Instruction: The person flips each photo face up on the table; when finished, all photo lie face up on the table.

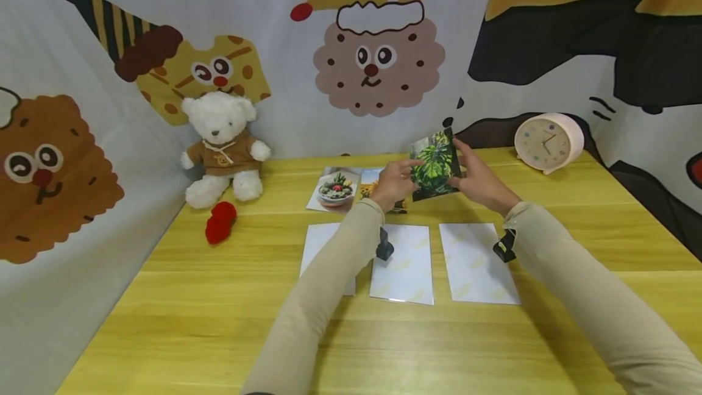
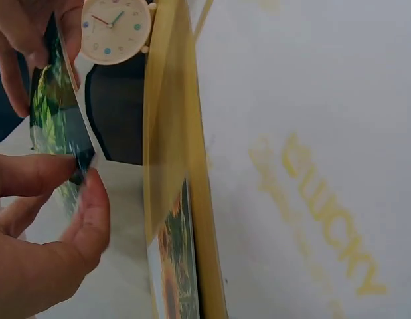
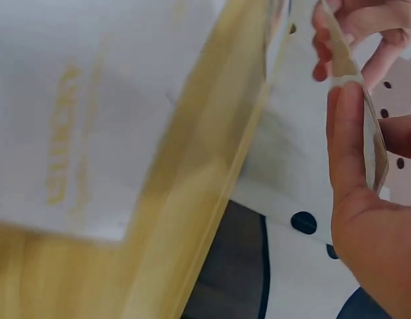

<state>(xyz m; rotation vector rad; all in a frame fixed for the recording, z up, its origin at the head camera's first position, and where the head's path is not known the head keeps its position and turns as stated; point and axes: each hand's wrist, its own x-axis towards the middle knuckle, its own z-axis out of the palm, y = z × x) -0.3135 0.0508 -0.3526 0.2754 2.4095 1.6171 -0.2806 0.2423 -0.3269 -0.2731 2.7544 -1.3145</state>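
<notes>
Both hands hold a photo print (image 1: 433, 166) of a green plant with split leaves, raised above the back of the table. My left hand (image 1: 396, 185) pinches its left edge; the left wrist view shows thumb and fingers on either side of the print (image 2: 59, 113). On the opposite edge, my right hand (image 1: 482, 180) grips it between thumb and fingers. Below and left of the hands lie a print of a bowl of plants (image 1: 334, 189) and a sunflower print (image 1: 370, 180), partly hidden by the left hand.
Three white sheets with faint yellow lettering lie in front: left sheet (image 1: 318, 239), partly under the left sleeve, middle sheet (image 1: 406, 267), right sheet (image 1: 477, 267). A white teddy bear (image 1: 219, 145) and a red plush piece (image 1: 220, 223) are at left. A pink clock (image 1: 548, 142) stands back right.
</notes>
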